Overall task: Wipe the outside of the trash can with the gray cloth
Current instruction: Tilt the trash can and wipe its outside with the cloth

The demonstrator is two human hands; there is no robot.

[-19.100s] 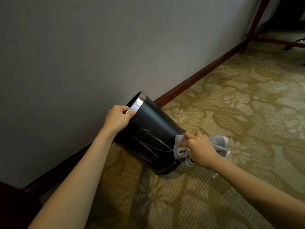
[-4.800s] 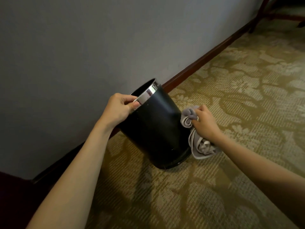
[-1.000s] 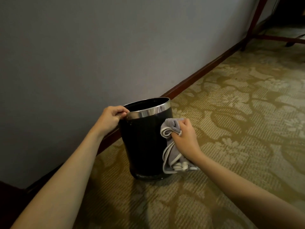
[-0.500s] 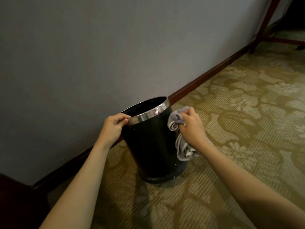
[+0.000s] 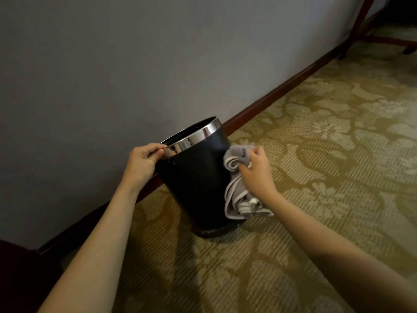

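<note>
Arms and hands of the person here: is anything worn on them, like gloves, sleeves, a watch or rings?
Nothing worn shows. Both forearms are bare from the frame's lower edge up to the wrists, with no sleeve in view. The left hand and right hand have no gloves, and no watch, bracelet or ring can be seen. Both arms are slim and enter from the bottom corners.

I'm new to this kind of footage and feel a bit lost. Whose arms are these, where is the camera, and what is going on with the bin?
There is no machine: a person wears a camera on the head, looking down at their own arms. The left hand grips the shiny rim of a black trash can, which stands on patterned carpet beside a gray wall. The right hand holds a bunched gray cloth against the can's side to wipe it.
</note>
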